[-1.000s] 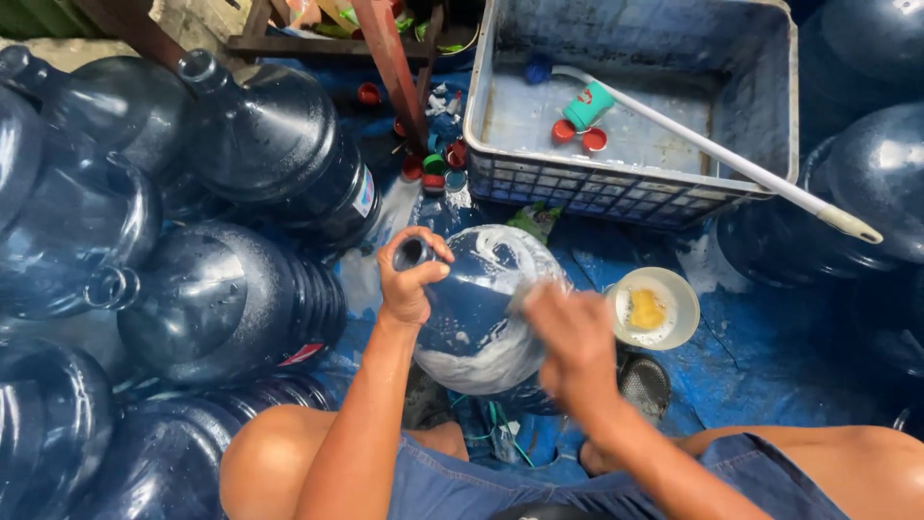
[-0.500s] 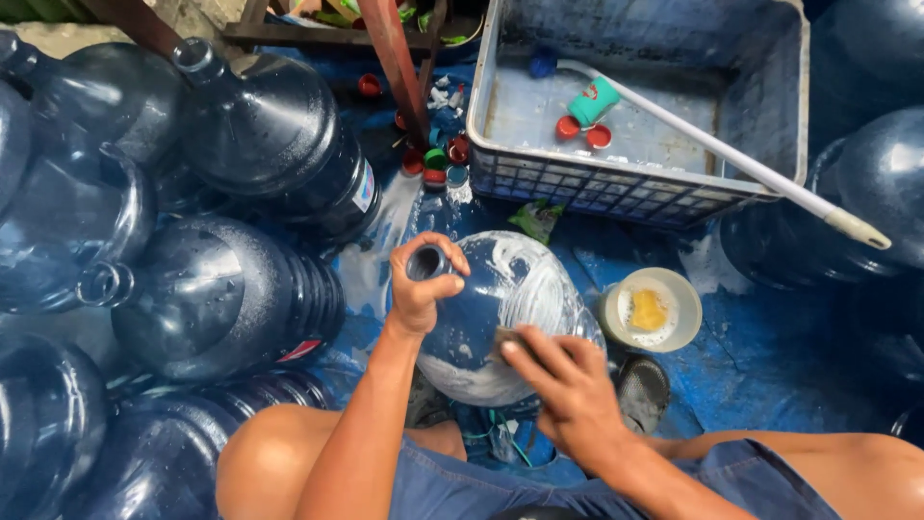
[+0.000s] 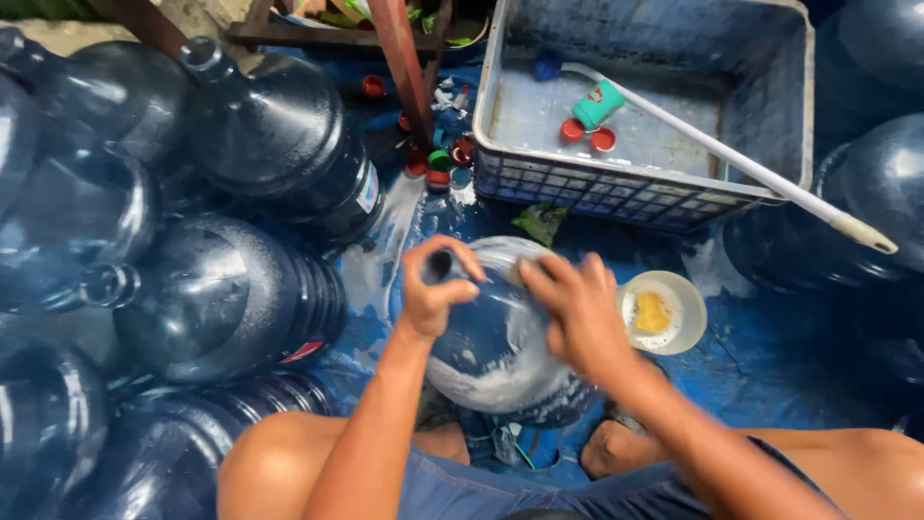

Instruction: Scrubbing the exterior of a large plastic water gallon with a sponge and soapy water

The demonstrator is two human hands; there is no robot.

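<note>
Left hand (image 3: 435,289) hiding soapy jug (image 3: 491,356) neck

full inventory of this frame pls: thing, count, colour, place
soapy water jug: one, clear blue with white suds, centre, between the knees
large water jugs: at least six, dark blue, lying left; more at right edge
plastic crate: one, grey-blue, top right
white pole: one, across the crate
teal cup: one, inside crate
bottle caps: several, mostly red, in crate and on floor beside it
small bowl: one, white, holds yellow piece, right of the soapy jug
left hand: grips the jug's neck
right hand: pressed on the jug's shoulder
</note>
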